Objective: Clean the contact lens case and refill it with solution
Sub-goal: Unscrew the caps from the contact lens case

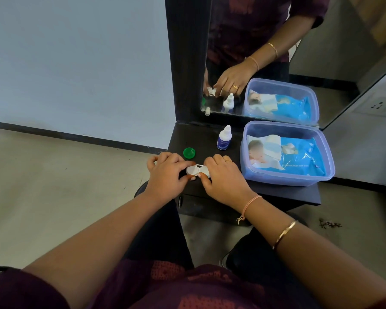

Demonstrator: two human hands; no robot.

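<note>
I see left hand (165, 172), right hand (223, 177) both pinching white lens case (197, 171) on desk (198, 139). green cap (189, 152) off. solution bottle (224, 139) capped, untouched. My read: refill pending, cleaning unconfirmed.

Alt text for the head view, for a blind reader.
The left hand and right hand hold a white contact lens case on a dark shelf below a mirror. Nearby: green cap, small bottle, box of wipes.

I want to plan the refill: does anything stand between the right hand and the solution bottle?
Nothing visible does. The solution bottle stands on the shelf behind the right hand, which holds the lens case. The wipes tub lies right of that path, the green cap left.
</note>
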